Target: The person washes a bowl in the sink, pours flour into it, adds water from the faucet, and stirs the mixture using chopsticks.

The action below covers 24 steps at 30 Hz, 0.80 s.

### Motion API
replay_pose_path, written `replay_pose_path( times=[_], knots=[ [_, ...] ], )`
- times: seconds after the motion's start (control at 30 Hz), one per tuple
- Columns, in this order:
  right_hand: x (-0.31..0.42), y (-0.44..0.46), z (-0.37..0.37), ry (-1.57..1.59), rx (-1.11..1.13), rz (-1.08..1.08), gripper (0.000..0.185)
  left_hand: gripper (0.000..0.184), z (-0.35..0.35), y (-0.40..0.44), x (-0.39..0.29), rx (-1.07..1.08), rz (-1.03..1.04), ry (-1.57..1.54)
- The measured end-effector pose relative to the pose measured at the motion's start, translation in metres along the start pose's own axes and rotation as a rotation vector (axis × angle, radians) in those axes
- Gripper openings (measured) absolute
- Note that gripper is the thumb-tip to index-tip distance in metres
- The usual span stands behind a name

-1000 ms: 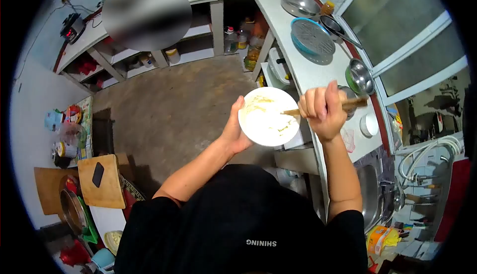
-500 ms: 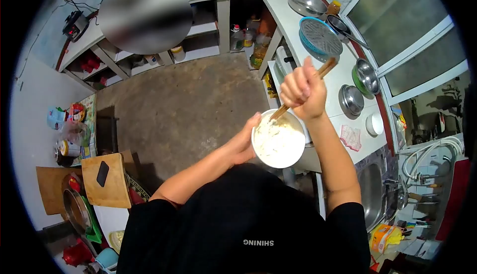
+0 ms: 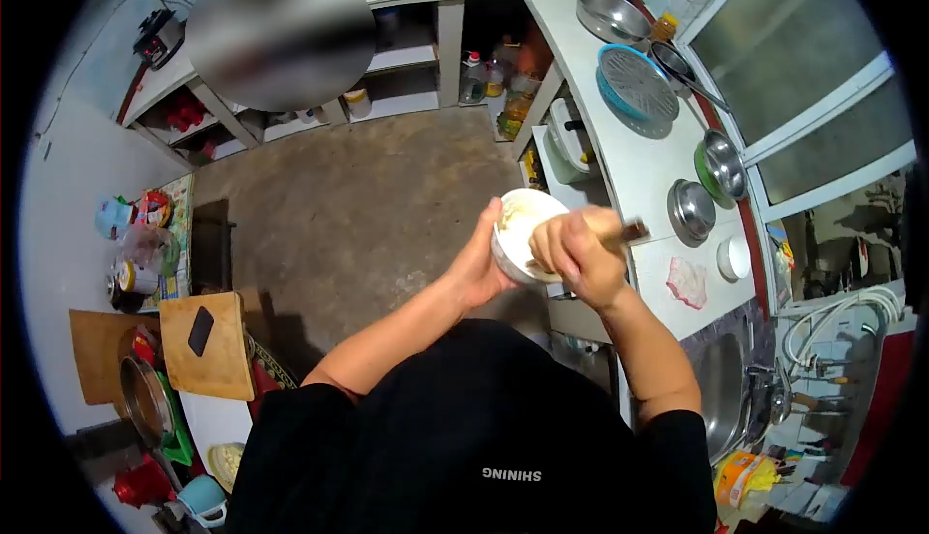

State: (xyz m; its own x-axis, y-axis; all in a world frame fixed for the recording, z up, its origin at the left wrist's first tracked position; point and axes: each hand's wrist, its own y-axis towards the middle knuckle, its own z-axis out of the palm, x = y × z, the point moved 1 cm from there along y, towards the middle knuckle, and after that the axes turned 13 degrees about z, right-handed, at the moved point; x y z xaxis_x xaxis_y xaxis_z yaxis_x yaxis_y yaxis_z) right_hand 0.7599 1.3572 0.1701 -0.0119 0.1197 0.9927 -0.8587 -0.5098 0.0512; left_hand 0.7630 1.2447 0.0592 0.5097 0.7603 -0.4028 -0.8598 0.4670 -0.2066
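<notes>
A white bowl (image 3: 505, 261) is held out in front of my body, tilted, with a pale, floury mixture (image 3: 523, 222) inside. My left hand (image 3: 479, 268) grips it at the left side, thumb up by the rim. Over the bowl's right part, my right hand (image 3: 584, 255) is closed around wooden chopsticks (image 3: 633, 231). Their brown ends stick out to the right of the fist. The lower ends are mostly hidden behind my fingers, at the bowl.
Along the right counter stand a blue basket (image 3: 619, 99), a metal bowl (image 3: 691, 209), a small white bowl (image 3: 733, 258) and a pinkish cloth (image 3: 686, 283). A sink (image 3: 724, 389) lies nearer. On the left, a cutting board (image 3: 205, 348) carries a phone (image 3: 200, 332).
My right hand has moved down with the chopsticks, closer over the bowl, and now covers part of it. The bowl has shifted slightly upward in view and tilted.
</notes>
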Motion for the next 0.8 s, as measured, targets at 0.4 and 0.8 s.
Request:
replay_pose_path(
  times=[0.4, 0.8],
  knots=[
    [-0.013, -0.008, -0.047, 0.235, -0.148, -0.146, 0.054, 0.069, -0.001, 0.004, -0.012, 0.027, 0.042, -0.202],
    [-0.001, 0.008, -0.058, 0.521, -0.041, -0.115, 0.053, 0.066, 0.003, -0.004, 0.012, 0.126, 0.023, -0.145]
  ],
)
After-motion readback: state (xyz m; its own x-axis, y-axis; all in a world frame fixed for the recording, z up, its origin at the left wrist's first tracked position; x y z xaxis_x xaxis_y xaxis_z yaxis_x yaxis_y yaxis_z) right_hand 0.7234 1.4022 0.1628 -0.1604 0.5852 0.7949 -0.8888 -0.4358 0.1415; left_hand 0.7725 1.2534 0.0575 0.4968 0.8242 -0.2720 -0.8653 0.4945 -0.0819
